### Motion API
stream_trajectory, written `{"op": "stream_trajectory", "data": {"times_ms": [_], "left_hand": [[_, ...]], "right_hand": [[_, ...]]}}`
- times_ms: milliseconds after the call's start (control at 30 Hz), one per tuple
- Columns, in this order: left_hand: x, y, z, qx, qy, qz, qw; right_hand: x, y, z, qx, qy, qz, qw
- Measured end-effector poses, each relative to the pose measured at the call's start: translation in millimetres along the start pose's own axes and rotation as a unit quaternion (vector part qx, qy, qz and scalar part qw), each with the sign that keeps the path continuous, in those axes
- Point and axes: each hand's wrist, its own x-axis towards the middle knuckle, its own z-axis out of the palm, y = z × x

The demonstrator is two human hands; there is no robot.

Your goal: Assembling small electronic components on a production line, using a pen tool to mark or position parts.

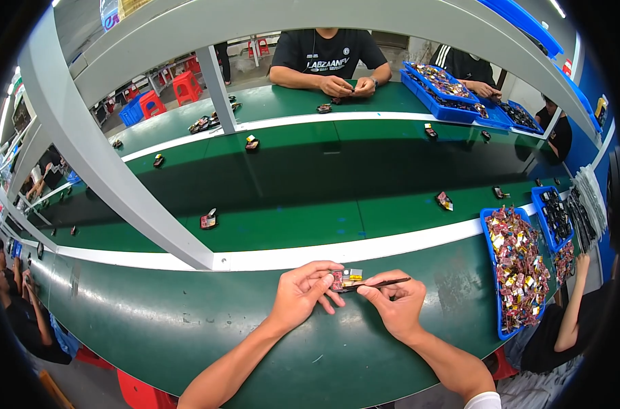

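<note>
Left hand [301, 293] pinches the small red-and-yellow circuit part [346, 278] just above the green bench [187, 320]; right hand [395, 303] grips a thin dark tool [381, 282] against it – looks mid-job, blue tray [488, 273] of pieces waiting

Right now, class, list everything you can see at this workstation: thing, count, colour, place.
Small part: one, red and yellow, between both hands' fingertips.
Thin tool: one, dark, in right hand, tip at the part.
Conveyor belt: one, green, white-edged, across the middle.
Loose parts on belt: about a dozen, dark and red, scattered.
Near bin: one, blue, full of red-gold parts, right.
Far bins: several, blue, far right.
Stools: several, red, far left.
Co-worker's hands: two, opposite.
Left hand: one.
Right hand: one.
</note>
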Motion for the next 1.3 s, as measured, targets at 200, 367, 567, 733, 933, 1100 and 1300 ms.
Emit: {"op": "stream_trajectory", "data": {"times_ms": [200,367,567,733,933,1100,1300], "left_hand": [[0.3,0.8,2.2,-0.002,0.004,-0.002,1.0],[-0.1,-0.6,1.7,0.001,0.01,0.001,1.0],[-1.2,0.3,0.8,0.001,0.01,0.005,1.0],[-1.2,0.1,0.0,-0.007,0.009,-0.005,1.0],[-0.6,-0.7,-0.7,-0.001,0.006,-0.005,1.0],[-0.8,0.9,-0.7,-0.006,0.016,-0.01,1.0],[-1.0,0.7,0.8,-0.006,0.017,-0.008,1.0]], "right_hand": [[-0.5,2.4,0.2,0.018,-0.001,0.006,1.0],[0.4,2.4,-0.1,0.029,-0.002,0.014,0.999],[0.2,0.6,-1.3,-0.012,-0.01,0.002,1.0],[0.3,-3.8,-1.9,-0.059,-0.015,-0.024,0.998],[0.6,-3.0,-1.5,-0.101,-0.021,-0.08,0.991],[1.2,-2.5,0.0,-0.074,-0.009,-0.08,0.994],[1.4,-5.0,-1.7,-0.105,-0.033,-0.103,0.989]]}}
